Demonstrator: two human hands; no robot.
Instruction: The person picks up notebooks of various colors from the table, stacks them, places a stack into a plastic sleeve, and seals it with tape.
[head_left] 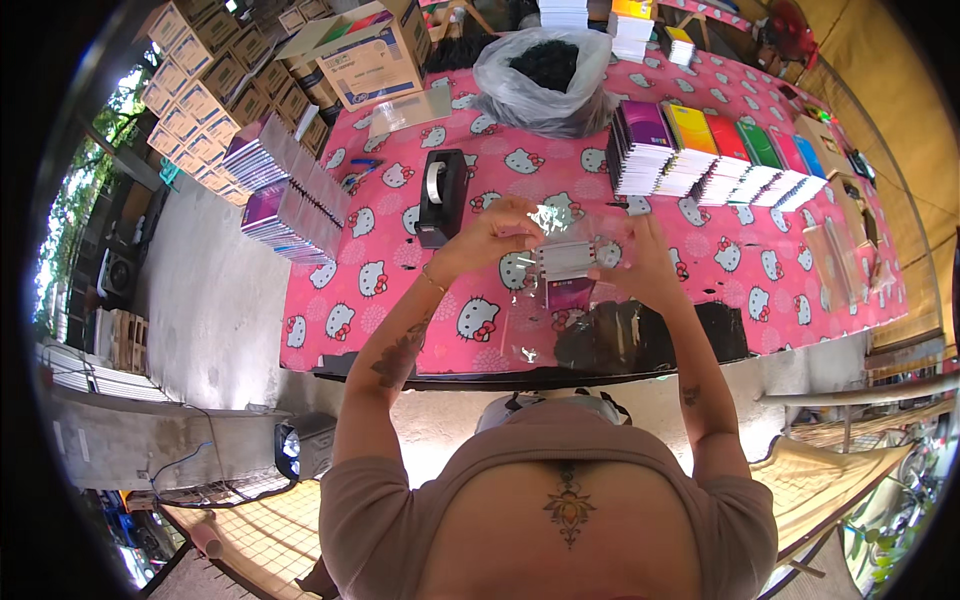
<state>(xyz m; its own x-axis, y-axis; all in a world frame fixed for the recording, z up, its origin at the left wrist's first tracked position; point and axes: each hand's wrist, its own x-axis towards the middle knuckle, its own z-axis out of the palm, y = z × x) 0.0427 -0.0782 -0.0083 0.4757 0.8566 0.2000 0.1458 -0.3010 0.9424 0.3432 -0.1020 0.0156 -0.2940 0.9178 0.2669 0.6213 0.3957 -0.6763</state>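
Observation:
In front of me a small spiral notebook point(568, 262) lies on the table with white pages showing and a purple cover toward me. Around it is a shiny clear plastic sheet or sleeve point(560, 222). Just left of the notebook, my left hand point(500, 232) is closed, its fingertips pinching the plastic's upper left part. My right hand point(648, 265) is at the notebook's right side, fingers bent and closed at the plastic's right edge. Exactly how the plastic sits against the notebook is hard to tell through the glare.
A black tape dispenser point(442, 198) stands left of my left hand. Stacked notebooks point(665, 150) in several colours are at the right, with more stacks point(290, 200) at the left edge. Behind are a plastic bag point(545, 85) with black contents and a cardboard box point(375, 60). Clear sleeves point(835, 260) lie far right.

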